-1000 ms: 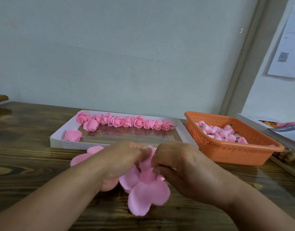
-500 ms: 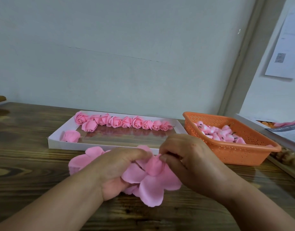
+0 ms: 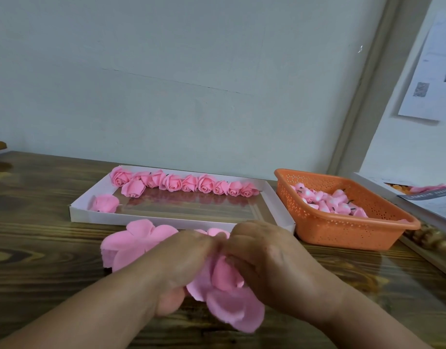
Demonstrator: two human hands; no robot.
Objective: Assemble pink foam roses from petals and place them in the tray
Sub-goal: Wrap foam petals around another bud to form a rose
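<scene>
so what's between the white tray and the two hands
In the head view, a flat stack of loose pink petals lies on the wooden table, between the white tray and the left hand; the right hand almost overlaps the tray.

Table (image 3: 40, 268): dark stained wood, strong grain and knots, glossy finish, reflects light at its right edge. Tray (image 3: 151, 219): white matt card walls, shiny floor mirroring the finished roses (image 3: 189, 183) along its far edge. Roses and the loose petal stack (image 3: 133, 243) near the tray's front wall: pink foam, matt, soft-looking, smooth. Petal piece (image 3: 232, 298) held between left hand (image 3: 176, 268) and right hand (image 3: 269, 263): same matt pink foam, thin, curls at edges. Basket (image 3: 342, 233) at the table's right: orange plastic, perforated walls, slight sheen. Rose centres (image 3: 327, 200) inside it: pale pink foam. Wall (image 3: 191, 84): matt, pale paint. Paper sheet (image 3: 428, 71) on the right: matt.
</scene>
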